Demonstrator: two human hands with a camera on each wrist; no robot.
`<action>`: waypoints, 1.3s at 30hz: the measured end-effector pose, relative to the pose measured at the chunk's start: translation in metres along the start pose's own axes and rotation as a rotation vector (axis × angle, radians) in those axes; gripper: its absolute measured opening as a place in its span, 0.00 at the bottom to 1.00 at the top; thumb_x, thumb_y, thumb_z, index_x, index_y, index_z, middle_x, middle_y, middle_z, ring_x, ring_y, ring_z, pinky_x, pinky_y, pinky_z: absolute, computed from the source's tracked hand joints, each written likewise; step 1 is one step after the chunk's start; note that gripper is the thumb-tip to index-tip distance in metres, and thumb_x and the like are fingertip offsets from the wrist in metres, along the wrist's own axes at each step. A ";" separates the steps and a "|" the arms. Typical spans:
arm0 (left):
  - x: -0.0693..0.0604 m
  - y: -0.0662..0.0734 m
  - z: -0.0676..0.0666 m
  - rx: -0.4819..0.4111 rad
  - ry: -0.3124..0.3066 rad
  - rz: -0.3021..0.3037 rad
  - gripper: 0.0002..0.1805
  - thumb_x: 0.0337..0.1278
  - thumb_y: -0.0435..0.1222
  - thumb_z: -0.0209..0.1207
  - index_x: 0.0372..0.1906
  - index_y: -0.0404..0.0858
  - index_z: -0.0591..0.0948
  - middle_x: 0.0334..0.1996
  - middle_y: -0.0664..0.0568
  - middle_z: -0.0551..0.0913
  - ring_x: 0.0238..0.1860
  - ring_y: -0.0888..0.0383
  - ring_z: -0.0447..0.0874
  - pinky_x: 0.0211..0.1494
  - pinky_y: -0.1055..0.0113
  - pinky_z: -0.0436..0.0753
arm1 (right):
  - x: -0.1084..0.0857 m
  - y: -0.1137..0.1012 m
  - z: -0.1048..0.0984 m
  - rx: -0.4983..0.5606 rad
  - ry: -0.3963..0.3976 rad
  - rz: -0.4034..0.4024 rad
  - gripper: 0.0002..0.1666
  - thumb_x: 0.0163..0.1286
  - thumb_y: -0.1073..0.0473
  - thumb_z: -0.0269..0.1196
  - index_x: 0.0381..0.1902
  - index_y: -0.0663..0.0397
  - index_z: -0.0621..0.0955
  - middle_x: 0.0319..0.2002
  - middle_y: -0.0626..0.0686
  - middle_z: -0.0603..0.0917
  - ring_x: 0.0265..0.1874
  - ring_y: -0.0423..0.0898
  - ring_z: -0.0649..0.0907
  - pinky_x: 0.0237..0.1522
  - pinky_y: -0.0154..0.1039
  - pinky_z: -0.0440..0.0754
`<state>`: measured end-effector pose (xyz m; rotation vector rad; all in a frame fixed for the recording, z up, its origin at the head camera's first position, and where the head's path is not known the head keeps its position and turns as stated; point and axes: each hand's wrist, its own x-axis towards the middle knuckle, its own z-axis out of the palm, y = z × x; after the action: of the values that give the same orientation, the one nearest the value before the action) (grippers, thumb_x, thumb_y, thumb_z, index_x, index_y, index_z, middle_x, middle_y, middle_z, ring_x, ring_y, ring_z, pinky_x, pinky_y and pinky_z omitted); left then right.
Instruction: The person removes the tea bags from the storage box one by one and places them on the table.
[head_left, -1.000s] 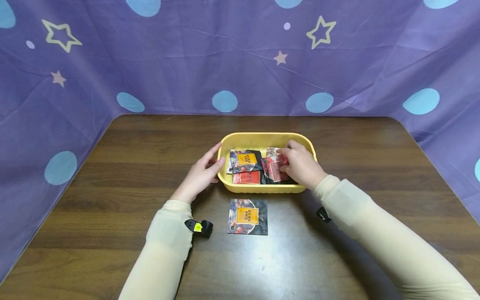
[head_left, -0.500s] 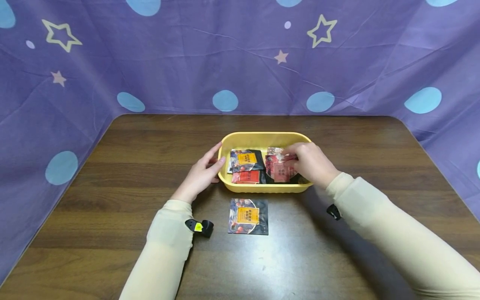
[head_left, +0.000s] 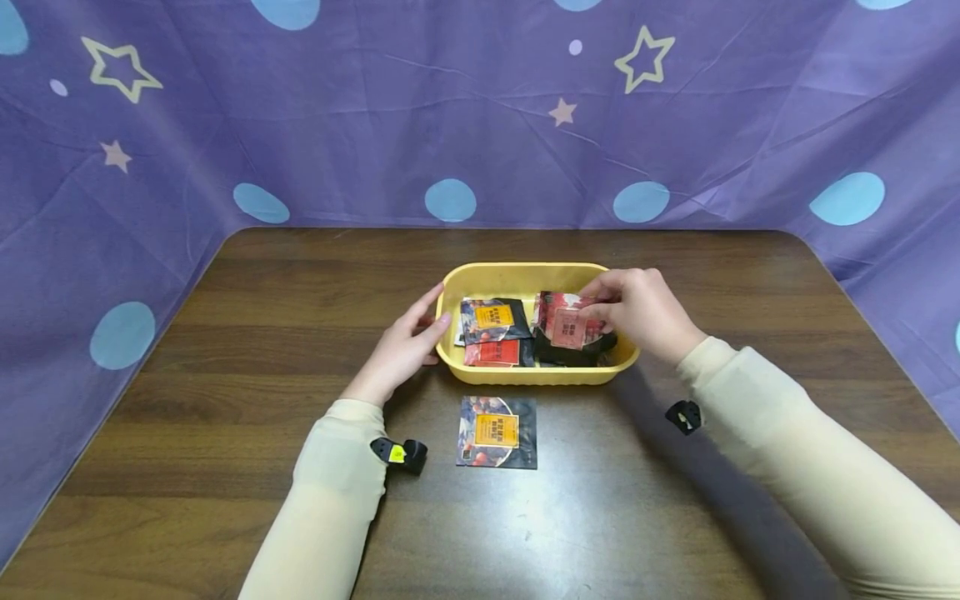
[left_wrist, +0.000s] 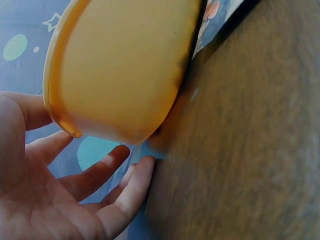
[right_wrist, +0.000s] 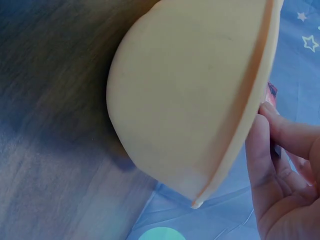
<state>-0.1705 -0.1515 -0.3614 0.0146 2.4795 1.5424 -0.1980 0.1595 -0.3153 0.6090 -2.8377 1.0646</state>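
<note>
A yellow plastic bin point(head_left: 525, 377) holds several flat sachets. My right hand point(head_left: 645, 312) pinches a red and black sachet point(head_left: 567, 329) by its right side, lifted at the bin's right end. In the right wrist view, the bin's wall point(right_wrist: 185, 90) hides most of that sachet, and the thumb and fingers meet by the rim. My left hand point(head_left: 397, 350) rests against the bin's left end, thumb at the rim and fingers loosely spread outside, as the left wrist view shows. Left in the bin lie a purple-black sachet with a yellow label point(head_left: 493, 320) and a red-labelled sachet point(head_left: 492, 353).
Another purple-black sachet with a yellow label point(head_left: 497, 432) lies flat on the brown wooden table point(head_left: 315, 283), in front of the bin. A purple curtain with stars and dots point(head_left: 375, 125) hangs behind the table and at its sides.
My right hand has moved right and up, gripping the red and black sachet, which has shifted right and tilted up within the bin. My left hand has stayed put.
</note>
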 end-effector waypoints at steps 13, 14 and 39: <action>0.001 -0.001 -0.001 0.008 0.000 -0.007 0.32 0.75 0.49 0.48 0.78 0.61 0.54 0.63 0.36 0.71 0.58 0.42 0.77 0.51 0.55 0.86 | -0.003 -0.002 -0.011 0.111 0.011 0.096 0.09 0.62 0.64 0.71 0.40 0.61 0.87 0.33 0.60 0.89 0.21 0.41 0.85 0.29 0.42 0.87; 0.001 -0.002 -0.001 0.008 0.001 -0.007 0.32 0.75 0.49 0.48 0.78 0.61 0.54 0.63 0.36 0.70 0.58 0.42 0.77 0.51 0.55 0.86 | -0.003 -0.001 -0.011 0.115 0.012 0.093 0.09 0.62 0.65 0.70 0.41 0.62 0.87 0.33 0.61 0.89 0.21 0.41 0.85 0.29 0.43 0.87; 0.002 -0.003 0.000 0.003 0.000 -0.010 0.32 0.75 0.50 0.48 0.78 0.62 0.54 0.63 0.36 0.70 0.58 0.42 0.76 0.53 0.54 0.85 | -0.010 -0.007 -0.018 0.134 0.128 -0.011 0.09 0.68 0.66 0.65 0.46 0.60 0.85 0.33 0.62 0.87 0.23 0.35 0.80 0.26 0.28 0.80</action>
<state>-0.1719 -0.1526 -0.3647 0.0033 2.4778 1.5348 -0.1877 0.1691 -0.2991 0.5440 -2.6680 1.2519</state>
